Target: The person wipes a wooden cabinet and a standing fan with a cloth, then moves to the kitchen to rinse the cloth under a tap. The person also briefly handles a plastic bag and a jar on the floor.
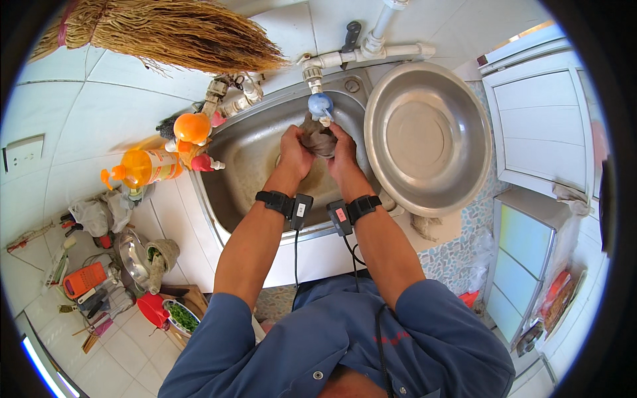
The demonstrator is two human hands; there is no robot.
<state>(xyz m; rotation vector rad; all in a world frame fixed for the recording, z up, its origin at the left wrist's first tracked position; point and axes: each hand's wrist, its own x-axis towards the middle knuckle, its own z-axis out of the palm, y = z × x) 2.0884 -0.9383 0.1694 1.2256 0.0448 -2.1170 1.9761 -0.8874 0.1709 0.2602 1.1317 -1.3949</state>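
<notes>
A greyish-brown wet cloth is bunched between my two hands over the steel sink. My left hand grips its left side with curled fingers. On the other side my right hand closes round it, fingertips close to the faucet. The blue-topped faucet sits just above the cloth, at the far edge of the sink. Brownish water or dirt shows on the sink bottom below my hands. Black bands with small boxes and cables are strapped to both wrists.
A large metal basin stands right of the sink. Orange bottles line the left edge. A straw broom hangs above white pipes. Farther left lie a red-orange grater, a metal bowl and a bowl of chopped greens.
</notes>
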